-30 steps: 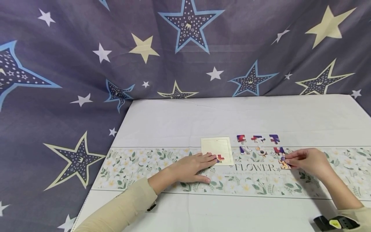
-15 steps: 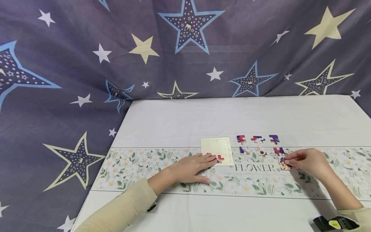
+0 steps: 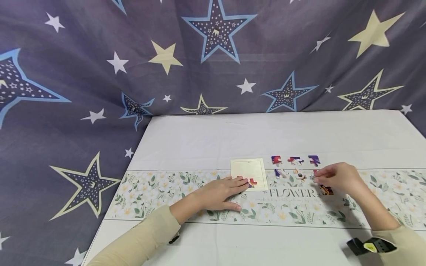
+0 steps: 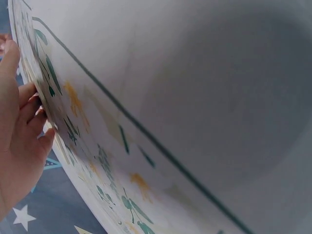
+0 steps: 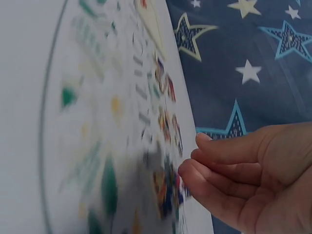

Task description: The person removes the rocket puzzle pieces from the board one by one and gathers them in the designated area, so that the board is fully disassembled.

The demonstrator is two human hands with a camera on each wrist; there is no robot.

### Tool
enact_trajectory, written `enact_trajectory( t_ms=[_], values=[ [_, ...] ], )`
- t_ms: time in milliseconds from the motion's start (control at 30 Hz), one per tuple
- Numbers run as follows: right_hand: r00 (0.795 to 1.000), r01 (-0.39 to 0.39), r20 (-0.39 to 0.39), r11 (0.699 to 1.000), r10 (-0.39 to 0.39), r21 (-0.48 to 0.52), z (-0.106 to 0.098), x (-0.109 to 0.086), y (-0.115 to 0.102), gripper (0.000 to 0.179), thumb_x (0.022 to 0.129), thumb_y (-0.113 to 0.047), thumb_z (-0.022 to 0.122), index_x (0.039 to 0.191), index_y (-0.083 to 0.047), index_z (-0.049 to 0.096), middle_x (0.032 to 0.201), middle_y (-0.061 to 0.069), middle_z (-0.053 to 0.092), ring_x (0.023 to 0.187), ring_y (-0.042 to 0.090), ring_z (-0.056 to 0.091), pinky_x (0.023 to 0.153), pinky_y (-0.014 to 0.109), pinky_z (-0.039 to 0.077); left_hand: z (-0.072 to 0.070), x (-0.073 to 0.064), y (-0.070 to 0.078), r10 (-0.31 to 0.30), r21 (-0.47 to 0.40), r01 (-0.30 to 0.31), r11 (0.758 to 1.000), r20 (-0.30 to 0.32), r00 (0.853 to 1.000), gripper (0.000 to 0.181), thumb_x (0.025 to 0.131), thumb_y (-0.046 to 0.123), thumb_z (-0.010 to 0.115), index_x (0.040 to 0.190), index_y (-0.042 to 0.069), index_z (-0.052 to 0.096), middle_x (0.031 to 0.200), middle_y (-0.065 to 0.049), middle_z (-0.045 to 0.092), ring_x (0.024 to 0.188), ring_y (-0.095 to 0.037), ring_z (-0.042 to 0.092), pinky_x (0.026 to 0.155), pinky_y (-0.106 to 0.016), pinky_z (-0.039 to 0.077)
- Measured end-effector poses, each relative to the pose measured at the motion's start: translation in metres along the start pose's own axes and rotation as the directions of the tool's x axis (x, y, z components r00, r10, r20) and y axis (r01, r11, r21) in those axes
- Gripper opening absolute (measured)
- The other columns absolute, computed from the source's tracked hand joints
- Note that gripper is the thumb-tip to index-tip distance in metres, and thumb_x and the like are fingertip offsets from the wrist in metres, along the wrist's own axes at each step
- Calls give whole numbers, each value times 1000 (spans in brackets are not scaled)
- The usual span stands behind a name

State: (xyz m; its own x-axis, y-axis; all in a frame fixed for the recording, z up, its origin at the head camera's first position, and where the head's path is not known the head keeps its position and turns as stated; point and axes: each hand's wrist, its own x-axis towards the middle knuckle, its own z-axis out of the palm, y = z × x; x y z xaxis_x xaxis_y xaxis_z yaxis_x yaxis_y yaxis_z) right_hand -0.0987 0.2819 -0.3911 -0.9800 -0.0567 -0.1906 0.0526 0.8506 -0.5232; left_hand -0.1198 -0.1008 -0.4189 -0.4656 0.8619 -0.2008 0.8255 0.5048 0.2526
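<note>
My left hand [image 3: 217, 193] lies with extended fingers on the lower left of a pale square puzzle board [image 3: 247, 166]. Red and purple puzzle pieces [image 3: 253, 182] on the board's lower part show around its fingertips, partly covered. To the right, my right hand [image 3: 342, 179] hovers low over the loose pieces, its fingers bent and thumb apart from the fingertips. Nothing shows between them in the right wrist view. One puzzle piece [image 3: 315, 173] is mostly hidden behind its fingertips; an orange and dark puzzle piece [image 3: 327, 190] lies just below the hand.
Several more puzzle pieces lie in rows right of the board, among them a red piece [image 3: 276, 160], a purple piece [image 3: 314, 160] and a piece with a round figure [image 3: 299, 175]. The white tablecloth [image 3: 266, 133] has a printed floral band. A star-patterned curtain [image 3: 186, 85] hangs behind.
My right hand has let go of the orange and dark puzzle piece, which stays on the table, and has moved up and left to the piece above. The left hand stays put.
</note>
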Motion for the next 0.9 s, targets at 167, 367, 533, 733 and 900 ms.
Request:
enact_trajectory(
  t_ms=[167,367,533,733,900],
  values=[
    [994,106,15,994,-106,16,11,12,-30,25,82,-24,75,96,-3,75,85,12,76,68,15,65,61,33,53,-1,-1,0,-1,-16,1,1000,6,1000,74,95,54,48,154,17,24,162,2,21,151,-17,18,124,-36,18],
    [976,208,58,977,-210,46,33,27,-69,18,82,-16,75,95,-3,76,91,13,76,74,18,68,65,33,56,-1,0,-1,-6,-23,6,1000,13,1000,74,95,54,48,154,18,22,162,2,20,151,-16,17,125,-35,18],
    [951,285,88,952,-295,107,54,39,-90,14,81,-11,75,94,-3,76,90,10,75,71,11,65,62,24,54,-1,0,0,-10,-4,10,1000,13,1000,74,95,55,47,154,19,22,162,3,19,151,-15,17,124,-36,20],
    [905,383,127,907,-407,176,73,46,-103,17,81,-5,74,98,-1,74,88,9,74,72,10,65,63,21,55,0,0,-1,-5,-1,5,1000,6,1000,73,95,55,47,154,19,23,162,4,20,151,-16,18,123,-37,22],
    [880,439,130,888,-456,139,86,48,-113,13,79,-4,76,91,-3,74,76,2,70,67,4,60,62,17,51,-2,-1,0,-14,-16,14,1000,17,1000,73,95,55,47,154,19,23,162,4,20,151,-16,18,124,-37,21]
  ],
)
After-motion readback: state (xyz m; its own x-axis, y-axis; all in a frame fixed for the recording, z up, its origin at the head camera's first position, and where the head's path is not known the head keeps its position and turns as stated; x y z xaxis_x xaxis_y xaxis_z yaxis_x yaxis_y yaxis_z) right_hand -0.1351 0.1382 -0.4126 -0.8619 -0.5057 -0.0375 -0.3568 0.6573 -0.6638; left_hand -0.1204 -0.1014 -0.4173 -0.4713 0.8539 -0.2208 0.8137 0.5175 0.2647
